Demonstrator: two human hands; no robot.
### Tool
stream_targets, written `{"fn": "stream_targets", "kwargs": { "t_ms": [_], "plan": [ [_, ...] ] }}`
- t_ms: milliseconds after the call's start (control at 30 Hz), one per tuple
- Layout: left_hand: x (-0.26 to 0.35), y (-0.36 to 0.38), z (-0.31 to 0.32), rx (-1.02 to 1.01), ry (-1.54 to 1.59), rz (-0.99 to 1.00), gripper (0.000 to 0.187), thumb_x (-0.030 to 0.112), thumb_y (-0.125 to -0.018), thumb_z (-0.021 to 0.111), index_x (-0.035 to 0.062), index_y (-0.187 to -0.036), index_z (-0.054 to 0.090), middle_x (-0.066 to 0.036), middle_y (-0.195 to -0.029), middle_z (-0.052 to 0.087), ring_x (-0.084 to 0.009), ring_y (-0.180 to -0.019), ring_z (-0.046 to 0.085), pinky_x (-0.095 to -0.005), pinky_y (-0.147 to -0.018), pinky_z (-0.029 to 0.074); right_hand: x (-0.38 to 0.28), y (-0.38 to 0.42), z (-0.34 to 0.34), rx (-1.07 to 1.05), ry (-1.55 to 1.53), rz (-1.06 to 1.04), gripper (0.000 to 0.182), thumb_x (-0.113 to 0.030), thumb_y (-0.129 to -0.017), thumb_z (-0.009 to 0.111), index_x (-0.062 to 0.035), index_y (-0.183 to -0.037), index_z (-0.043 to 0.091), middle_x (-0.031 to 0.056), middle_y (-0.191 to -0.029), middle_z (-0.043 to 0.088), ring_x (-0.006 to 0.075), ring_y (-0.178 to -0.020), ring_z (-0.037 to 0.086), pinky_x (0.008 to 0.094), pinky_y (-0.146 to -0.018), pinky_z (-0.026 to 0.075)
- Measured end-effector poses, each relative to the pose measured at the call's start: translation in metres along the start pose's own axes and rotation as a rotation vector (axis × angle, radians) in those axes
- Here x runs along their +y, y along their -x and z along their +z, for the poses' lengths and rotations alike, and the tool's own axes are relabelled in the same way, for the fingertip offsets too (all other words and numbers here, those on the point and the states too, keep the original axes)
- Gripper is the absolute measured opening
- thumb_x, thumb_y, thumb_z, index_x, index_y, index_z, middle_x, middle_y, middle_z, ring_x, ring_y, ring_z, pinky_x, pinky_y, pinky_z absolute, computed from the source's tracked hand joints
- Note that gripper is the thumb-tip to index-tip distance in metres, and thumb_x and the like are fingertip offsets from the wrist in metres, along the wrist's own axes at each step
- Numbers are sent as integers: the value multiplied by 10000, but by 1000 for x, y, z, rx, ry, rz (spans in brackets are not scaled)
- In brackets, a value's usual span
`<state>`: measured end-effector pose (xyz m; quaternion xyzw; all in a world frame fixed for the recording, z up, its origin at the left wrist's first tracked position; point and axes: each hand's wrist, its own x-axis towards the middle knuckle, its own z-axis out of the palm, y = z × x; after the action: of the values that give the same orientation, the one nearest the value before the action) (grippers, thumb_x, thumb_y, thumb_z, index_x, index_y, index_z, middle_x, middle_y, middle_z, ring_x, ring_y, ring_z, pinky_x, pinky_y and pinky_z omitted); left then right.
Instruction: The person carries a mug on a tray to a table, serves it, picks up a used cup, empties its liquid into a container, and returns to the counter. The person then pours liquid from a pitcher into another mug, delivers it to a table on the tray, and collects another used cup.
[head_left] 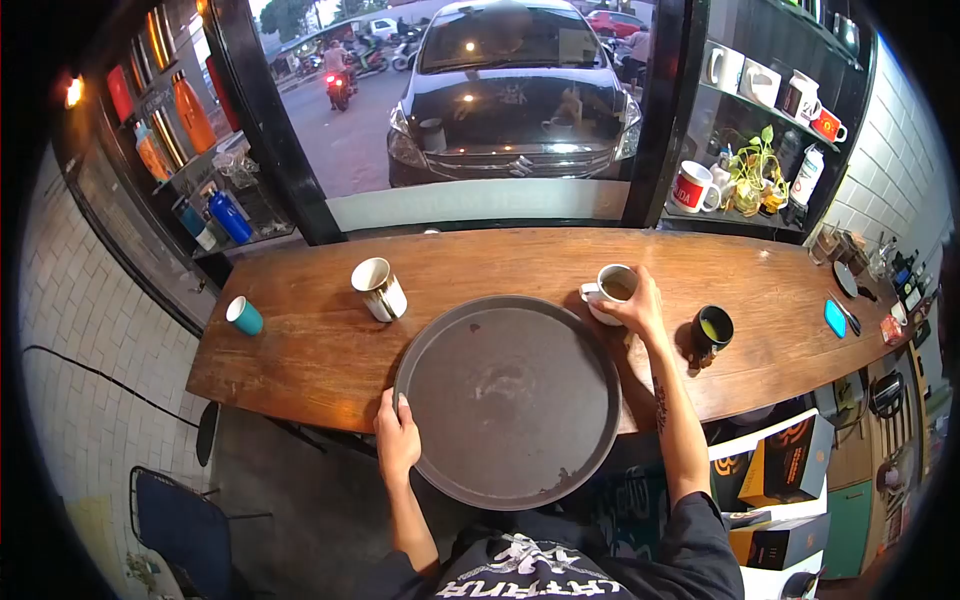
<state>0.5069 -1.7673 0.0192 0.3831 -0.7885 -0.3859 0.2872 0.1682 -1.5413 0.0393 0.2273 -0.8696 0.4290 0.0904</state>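
A round dark tray [510,400] rests half on the wooden counter [320,340] and juts over its near edge. My left hand [396,436] grips the tray's left rim. My right hand [640,303] is closed around a white mug [612,291] that stands on the counter just past the tray's right rim. Another white mug [379,288] sits left of the tray, tilted. A dark cup with green liquid [712,330] stands right of my right forearm. A small teal cup [243,316] is at the counter's left end.
A blue phone [835,318] and small items lie at the counter's right end. Shelves with mugs [760,82] and a plant [752,175] stand at the back right, bottles [228,215] at the back left. A window faces a parked car [515,90]. Boxes [790,465] sit under the counter at right.
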Motion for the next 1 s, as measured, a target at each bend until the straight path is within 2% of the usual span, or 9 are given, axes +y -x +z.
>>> {"fn": "stream_targets", "kwargs": {
  "t_ms": [233, 300, 433, 533, 633, 667, 800, 900, 1000],
  "plan": [
    [-6, -1, 0, -23, 12, -1, 285, 167, -973, 430, -25, -1155, 533, -245, -1041, 621, -415, -982, 581, -449, -843, 444, 33, 8, -21, 147, 150, -189, 828, -401, -650, 849, 24, -1256, 477, 214, -1158, 600, 310, -1047, 606, 390, -900, 487],
    [-12, -1, 2, -14, 7, 2, 286, 168, -972, 431, -22, -1160, 532, -245, -1047, 619, -417, -986, 577, -451, -849, 441, -14, 42, -71, 180, 55, 115, 660, -339, -740, 790, 28, -1212, 509, 206, -1080, 615, 301, -990, 610, 381, -851, 493],
    [-18, -2, 3, -14, 14, 37, 288, 170, -971, 434, -18, -1168, 526, -245, -1054, 615, -420, -993, 571, -456, -860, 436, 1, 90, -113, 497, 328, 207, 355, -237, -824, 681, 19, -1043, 569, 234, -997, 602, 361, -884, 602, 425, -765, 469],
    [-7, -1, 0, -26, 23, 7, 280, 140, -969, 423, -30, -1168, 524, -239, -1055, 613, -398, -996, 577, -432, -869, 435, 19, 110, -123, 443, 412, 361, 296, -227, -850, 650, 22, -986, 564, 215, -899, 620, 356, -837, 609, 431, -730, 462],
    [-7, -1, -3, -67, 7, -28, 328, 179, -983, 416, -30, -1219, 504, -233, -1128, 589, -368, -1064, 557, -412, -923, 412, 56, 114, -114, 355, 26, 325, 272, -230, -891, 621, 27, -951, 552, 170, -722, 621, 305, -714, 633, 418, -656, 472],
    [-8, -2, -3, -98, -11, -60, 378, 226, -996, 411, -28, -1266, 485, -231, -1204, 564, -346, -1134, 534, -399, -975, 391, 82, 113, -105, 388, 9, 224, 246, -221, -932, 590, 17, -896, 538, 94, -672, 624, 137, -530, 565, 280, -453, 449],
    [-7, 0, -3, -87, -34, -82, 381, 235, -994, 419, -21, -1269, 485, -224, -1222, 556, -346, -1152, 521, -397, -982, 385, 75, 112, -104, 322, -395, 434, 266, -272, -956, 560, -18, -879, 547, 68, -642, 599, 70, -378, 453, 203, -330, 340],
    [-16, 0, 4, -13, -22, -1, 325, 174, -984, 422, -36, -1218, 502, -232, -1123, 590, -370, -1056, 558, -401, -925, 414, 71, 115, -105, 232, -527, 596, 263, -300, -965, 540, -41, -930, 558, 25, -564, 537, 73, -402, 465, 214, -349, 345],
    [-14, 2, 3, 45, -100, -13, 337, 203, -993, 420, -24, -1228, 498, -221, -1139, 583, -361, -1072, 548, -394, -942, 406, 69, 114, -104, 179, -695, 617, 336, -354, -967, 522, -22, -984, 571, 81, -618, 606, 86, -413, 487, 211, -366, 368]
  ]
}}
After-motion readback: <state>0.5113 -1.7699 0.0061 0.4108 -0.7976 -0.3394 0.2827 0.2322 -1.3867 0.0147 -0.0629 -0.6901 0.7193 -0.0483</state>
